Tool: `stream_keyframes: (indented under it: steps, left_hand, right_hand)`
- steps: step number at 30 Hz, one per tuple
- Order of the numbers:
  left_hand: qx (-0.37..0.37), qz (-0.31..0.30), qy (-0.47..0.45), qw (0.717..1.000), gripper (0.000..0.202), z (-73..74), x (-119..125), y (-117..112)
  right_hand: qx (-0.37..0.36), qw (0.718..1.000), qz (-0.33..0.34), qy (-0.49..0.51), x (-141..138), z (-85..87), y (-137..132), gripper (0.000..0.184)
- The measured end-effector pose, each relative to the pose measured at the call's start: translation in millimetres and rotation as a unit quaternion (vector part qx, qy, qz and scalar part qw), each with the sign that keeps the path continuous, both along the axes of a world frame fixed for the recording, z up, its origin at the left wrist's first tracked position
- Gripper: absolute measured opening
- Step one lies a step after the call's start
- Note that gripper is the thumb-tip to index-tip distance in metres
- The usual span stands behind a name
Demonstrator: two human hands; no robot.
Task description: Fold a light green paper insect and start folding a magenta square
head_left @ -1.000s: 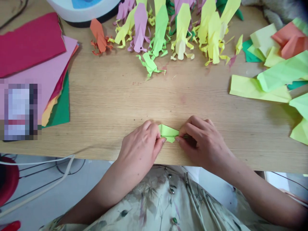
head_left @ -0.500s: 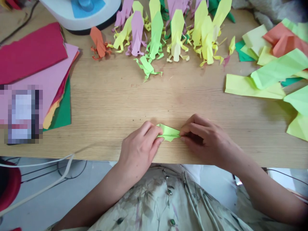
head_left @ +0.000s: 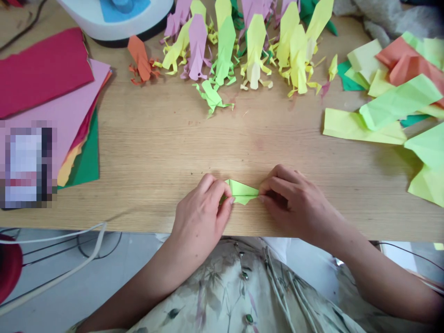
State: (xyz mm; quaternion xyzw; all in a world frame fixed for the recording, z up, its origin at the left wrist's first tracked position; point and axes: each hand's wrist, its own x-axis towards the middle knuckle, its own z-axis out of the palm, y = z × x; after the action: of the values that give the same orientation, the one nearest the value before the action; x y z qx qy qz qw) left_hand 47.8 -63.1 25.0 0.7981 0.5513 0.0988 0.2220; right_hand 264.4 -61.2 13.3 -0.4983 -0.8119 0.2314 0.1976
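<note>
Paper (head_left: 243,192), green and folded small, sits low on the wooden surface (head_left: 156,148) near its 6 o'clock edge, pinched at its 9 o'clock end by the left hand (head_left: 201,210) and at 3 o'clock by the right hand (head_left: 294,203), both hardly shifted since a moment ago, left fingers curled slightly tighter.

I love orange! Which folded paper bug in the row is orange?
The bug at the row's left end, beside the white appliance; the others are pink, yellow or green.

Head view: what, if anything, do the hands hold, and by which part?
A folded light-green paper, pinched at both ends: left hand on the left, right hand on the right.
</note>
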Motion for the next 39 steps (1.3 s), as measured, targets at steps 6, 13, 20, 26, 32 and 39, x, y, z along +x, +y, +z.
stream_keyframes:
  steps: [6, 13, 20, 26, 32, 39]
  left_hand:
    - [-0.016, 0.007, 0.008, 1.0, 0.007, 1.8, 1.4, 0.9]
    - [0.012, -0.017, 0.008, 1.0, 0.006, -0.2, -2.2, -1.3]
    - [0.129, -0.031, -0.051, 0.99, 0.013, -15.7, -12.6, -17.0]
    - [0.22, -0.099, -0.033, 0.97, 0.025, -20.6, -30.0, -26.8]
    - [0.237, -0.163, 0.044, 0.957, 0.028, -12.3, -35.2, -26.9]
    - [0.31, -0.2, 0.123, 0.921, 0.022, -5.0, -20.1, -29.2]
  right_hand:
    - [-0.001, 0.999, -0.005, -0.043, -6.3, 2.3, 2.4, 0.014]
    - [-0.03, 0.995, 0.001, -0.092, -7.6, 7.6, 6.9, 0.013]
    - [-0.022, 0.997, 0.002, -0.078, -5.8, 4.9, 6.2, 0.013]
    - [-0.012, 0.997, 0.007, -0.073, -4.8, 3.0, 5.8, 0.013]
    - [-0.01, 0.997, 0.008, -0.076, -4.7, 1.9, 5.9, 0.013]
    - [-0.007, 0.997, 0.006, -0.079, -5.3, 2.2, 5.8, 0.013]
